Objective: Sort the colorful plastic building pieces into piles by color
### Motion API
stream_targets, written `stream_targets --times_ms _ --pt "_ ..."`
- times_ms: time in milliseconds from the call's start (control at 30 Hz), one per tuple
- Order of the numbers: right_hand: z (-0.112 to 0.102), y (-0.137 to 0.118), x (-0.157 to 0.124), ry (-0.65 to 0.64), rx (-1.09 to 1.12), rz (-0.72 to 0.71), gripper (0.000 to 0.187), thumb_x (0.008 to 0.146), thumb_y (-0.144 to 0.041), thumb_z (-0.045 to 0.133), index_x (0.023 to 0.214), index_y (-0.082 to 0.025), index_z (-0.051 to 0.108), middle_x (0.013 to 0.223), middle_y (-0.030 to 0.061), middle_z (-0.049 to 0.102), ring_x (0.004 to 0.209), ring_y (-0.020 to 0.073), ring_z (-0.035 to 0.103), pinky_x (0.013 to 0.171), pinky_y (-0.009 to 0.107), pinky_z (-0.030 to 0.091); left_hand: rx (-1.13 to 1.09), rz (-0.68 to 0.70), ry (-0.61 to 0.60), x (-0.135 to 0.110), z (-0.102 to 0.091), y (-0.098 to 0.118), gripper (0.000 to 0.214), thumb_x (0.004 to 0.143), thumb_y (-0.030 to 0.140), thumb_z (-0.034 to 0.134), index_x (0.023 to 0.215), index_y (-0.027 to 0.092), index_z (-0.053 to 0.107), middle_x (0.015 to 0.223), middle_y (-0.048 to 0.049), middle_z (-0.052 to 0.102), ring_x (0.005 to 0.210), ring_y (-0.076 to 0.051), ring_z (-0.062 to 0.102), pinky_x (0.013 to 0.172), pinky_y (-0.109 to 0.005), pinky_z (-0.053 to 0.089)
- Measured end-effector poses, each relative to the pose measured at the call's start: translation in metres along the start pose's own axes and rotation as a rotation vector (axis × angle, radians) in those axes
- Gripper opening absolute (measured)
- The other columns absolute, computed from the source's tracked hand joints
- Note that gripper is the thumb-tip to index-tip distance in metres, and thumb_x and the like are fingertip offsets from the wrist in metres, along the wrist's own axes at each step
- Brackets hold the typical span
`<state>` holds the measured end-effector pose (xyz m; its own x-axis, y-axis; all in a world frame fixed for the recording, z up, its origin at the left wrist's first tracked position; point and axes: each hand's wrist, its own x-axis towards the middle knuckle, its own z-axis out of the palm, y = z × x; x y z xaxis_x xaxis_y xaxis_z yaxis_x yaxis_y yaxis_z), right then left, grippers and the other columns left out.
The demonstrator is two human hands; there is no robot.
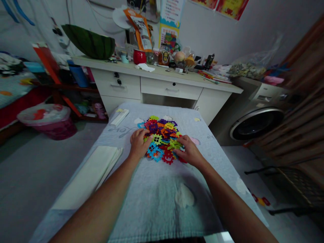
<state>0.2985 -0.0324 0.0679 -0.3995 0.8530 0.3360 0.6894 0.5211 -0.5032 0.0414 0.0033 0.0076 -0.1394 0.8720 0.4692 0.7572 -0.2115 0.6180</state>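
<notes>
A heap of flat, toothed plastic building pieces [162, 135] in blue, red, green, purple and orange lies on a table covered with a pale blue cloth [157, 189]. My left hand [138, 143] rests on the heap's left edge, fingers curled onto the pieces. At the heap's right front edge is my right hand [188, 152], its fingers bent over green and red pieces. Whether either hand grips a piece is hidden by the fingers.
A folded white sheet [88, 175] lies on the table's left side, a small white box [120, 117] near its far left corner. Beyond stands a cluttered white desk [162, 84] with half a watermelon [88, 42]. A washing machine [255, 111] is at right, a pink bin [48, 121] at left.
</notes>
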Motion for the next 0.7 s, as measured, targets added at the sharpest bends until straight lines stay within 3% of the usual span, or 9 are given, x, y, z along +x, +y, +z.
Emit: stream_targets --times_ms 167,367,533,700 --pt "0.007 -0.006 0.033 0.086 -0.031 0.01 0.031 0.083 -0.026 0.061 0.114 -0.02 0.063 0.104 0.0097 0.063 0.095 0.0224 0.058 0.088 0.037 0.047 -0.031 0.006 0.001 0.0 -0.001 0.001 0.032 0.086 0.043 0.053 0.107 0.023 0.066 0.12 -0.0089 0.059 0.12 -0.027 0.051 0.105 -0.047 0.036" --pt "0.018 -0.006 0.062 0.131 -0.078 -0.072 0.011 0.086 -0.024 0.056 0.09 -0.021 0.066 0.094 0.009 0.065 0.093 0.023 0.057 0.089 0.038 0.044 -0.071 0.082 0.038 -0.001 -0.007 0.004 0.032 0.088 0.044 0.05 0.107 0.023 0.065 0.121 -0.0087 0.059 0.12 -0.027 0.05 0.106 -0.046 0.035" --pt "0.028 -0.012 0.071 0.155 0.028 0.002 0.009 0.085 -0.026 0.058 0.087 -0.02 0.064 0.087 0.0065 0.064 0.083 0.0205 0.057 0.08 0.033 0.044 -0.057 0.211 0.017 -0.005 -0.016 0.019 0.032 0.083 0.051 0.057 0.099 0.024 0.065 0.119 -0.0073 0.059 0.123 -0.027 0.046 0.11 -0.046 0.03" --pt "0.041 -0.019 0.067 0.137 0.205 0.053 0.015 0.088 -0.033 0.054 0.089 -0.021 0.062 0.076 0.0011 0.061 0.07 0.0162 0.054 0.07 0.028 0.042 -0.058 0.267 -0.023 -0.007 -0.016 0.027 0.041 0.081 0.053 0.061 0.108 0.023 0.06 0.117 -0.0082 0.061 0.12 -0.027 0.048 0.109 -0.046 0.031"
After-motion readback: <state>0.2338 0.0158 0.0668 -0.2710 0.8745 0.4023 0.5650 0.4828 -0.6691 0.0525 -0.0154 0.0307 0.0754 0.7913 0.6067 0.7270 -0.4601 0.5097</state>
